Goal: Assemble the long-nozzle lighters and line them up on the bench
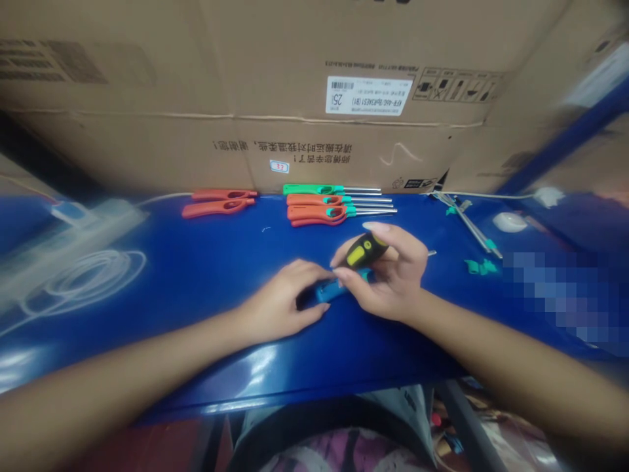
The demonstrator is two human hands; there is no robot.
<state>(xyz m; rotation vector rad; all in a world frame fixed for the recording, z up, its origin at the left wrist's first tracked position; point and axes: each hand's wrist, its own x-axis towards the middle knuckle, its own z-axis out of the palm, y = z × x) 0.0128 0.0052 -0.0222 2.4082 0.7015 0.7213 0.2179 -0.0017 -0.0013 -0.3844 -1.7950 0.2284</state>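
Low over the blue table, my left hand (289,298) is closed around the end of a blue long-neck lighter (329,291), steadying it. A screwdriver (366,249) with a stubby black and yellow handle is gripped in my right hand (398,272), directly above the lighter. Its tip is hidden by my fingers, so contact with the lighter cannot be made out. Part of a metal tube (432,253) pokes out beyond my right hand. Farther back lie several assembled lighters (317,214), orange and green, with metal tubes pointing right.
Orange lighter bodies (216,207) without tubes lie at the back left. Loose metal tubes (469,223) and green plastic pieces (480,267) are at the right, near a white round object (510,222). A coiled white cable (93,275) lies left. A large cardboard box (171,144) walls the back.
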